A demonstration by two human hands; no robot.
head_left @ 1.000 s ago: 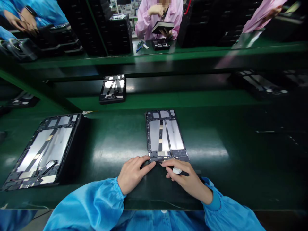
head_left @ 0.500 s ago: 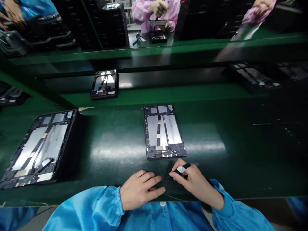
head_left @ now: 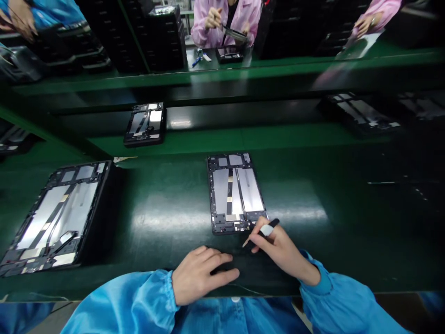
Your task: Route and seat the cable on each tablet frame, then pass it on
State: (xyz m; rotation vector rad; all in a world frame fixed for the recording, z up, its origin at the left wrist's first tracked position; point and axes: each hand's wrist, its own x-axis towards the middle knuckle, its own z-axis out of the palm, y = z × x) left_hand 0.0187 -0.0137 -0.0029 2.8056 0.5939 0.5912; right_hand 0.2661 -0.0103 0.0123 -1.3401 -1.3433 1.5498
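An opened tablet (head_left: 252,185) with a silver back plate and dark ribbon cables lies on the green bench in front of me. My right hand (head_left: 278,248) pinches a slim pair of black tweezers (head_left: 267,230) with a white patch on the grip. Their tips point down and left, just below the tablet's near edge. To the left, my left hand (head_left: 203,273) rests palm down on the bench, fingers stretched out and apart, nothing visible in it.
On the left stands a stack topped by another opened tablet (head_left: 59,213). Beyond the bench, a lower belt (head_left: 243,116) carries a tablet (head_left: 146,123) and more trays (head_left: 361,111) at right. Across from me, a person in pink (head_left: 225,23) handles a part; dark tray stacks (head_left: 160,41) stand nearby.
My right hand has moved slightly up and left, lifting the tweezers nearer the tablet's lower edge. The tablet on the belt has shifted left. My left hand stays nearly in place.
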